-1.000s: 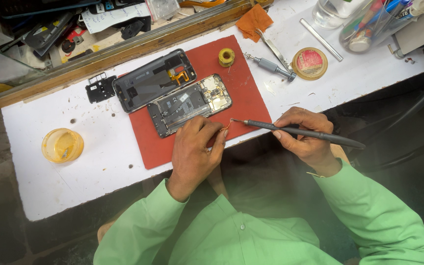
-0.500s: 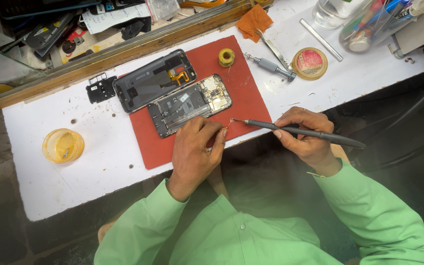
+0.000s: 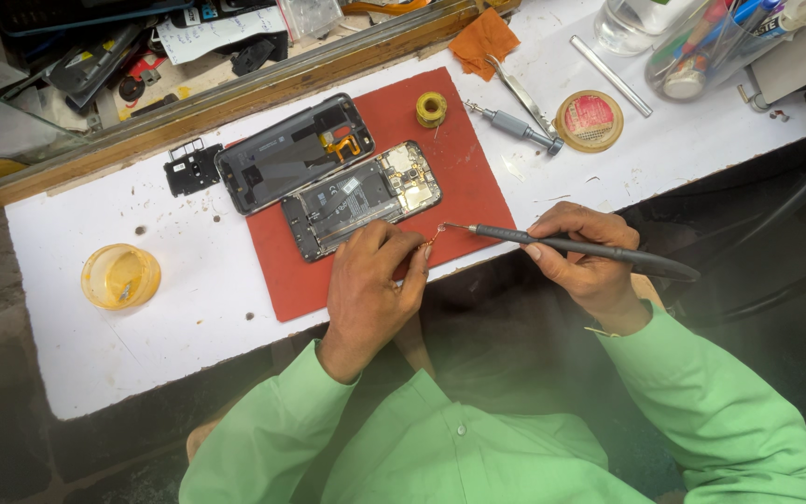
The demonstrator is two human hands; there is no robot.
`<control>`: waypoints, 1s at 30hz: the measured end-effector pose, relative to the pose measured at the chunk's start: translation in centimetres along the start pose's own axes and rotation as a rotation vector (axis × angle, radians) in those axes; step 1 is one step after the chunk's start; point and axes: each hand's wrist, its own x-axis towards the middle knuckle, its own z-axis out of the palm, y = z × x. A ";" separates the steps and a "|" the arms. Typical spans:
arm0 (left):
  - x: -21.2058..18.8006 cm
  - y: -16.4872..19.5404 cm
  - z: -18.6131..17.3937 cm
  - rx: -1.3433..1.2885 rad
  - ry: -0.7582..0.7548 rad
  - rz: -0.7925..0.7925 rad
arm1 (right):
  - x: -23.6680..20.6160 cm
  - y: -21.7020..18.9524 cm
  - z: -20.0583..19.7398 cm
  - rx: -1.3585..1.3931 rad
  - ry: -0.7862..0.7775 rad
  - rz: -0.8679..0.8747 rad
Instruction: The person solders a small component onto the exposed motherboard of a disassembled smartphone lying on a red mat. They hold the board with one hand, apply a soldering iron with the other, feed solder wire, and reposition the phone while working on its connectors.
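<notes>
Right hand (image 3: 585, 257) gripped a dark pen-shaped soldering iron (image 3: 571, 246), fingers closed round its barrel, tip pointing left over the front edge of the red mat (image 3: 464, 182). Left hand (image 3: 370, 280) lay palm down on the mat's front edge, fingertips pinched on a small copper-coloured part (image 3: 433, 235); how tight the pinch was could not be told. Iron tip sat just beside that part, contact unclear.

Just past the left fingers lay an opened phone (image 3: 361, 198), board and battery exposed, tilted across the mat. Its grey back cover (image 3: 293, 154) lay touching it on the far side, half off the mat's far-left corner. Small black bracket (image 3: 191, 169) sat just left of the cover on the white worktop (image 3: 198, 280).

Yellow solder spool (image 3: 431, 108) stood near the mat's far edge. Screwdriver (image 3: 515, 125), tweezers (image 3: 518, 89) and a round tin (image 3: 589, 120) lay right of the mat toward the far right corner. Orange cloth (image 3: 482, 42) was at the far edge. Yellow lidded tub (image 3: 120, 276) sat near the left edge, well apart.
</notes>
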 end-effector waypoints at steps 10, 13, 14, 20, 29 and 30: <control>0.0 0.0 -0.1 -0.001 -0.007 0.008 | 0.2 -0.1 0.0 -0.082 -0.035 -0.043; -0.1 0.1 -0.2 0.004 -0.006 0.009 | 0.3 -0.1 0.1 -0.078 -0.040 -0.054; -0.1 0.1 -0.2 0.005 -0.006 0.011 | 0.3 -0.1 0.1 -0.080 -0.040 -0.056; -0.1 0.1 -0.1 0.007 -0.002 0.015 | 0.3 -0.1 0.1 -0.086 -0.036 -0.050; -0.1 0.0 -0.1 0.014 -0.006 0.019 | 0.0 0.0 0.1 -0.039 -0.014 -0.008; -0.1 0.0 -0.1 0.016 -0.005 0.020 | 0.0 0.0 0.0 -0.021 -0.007 0.008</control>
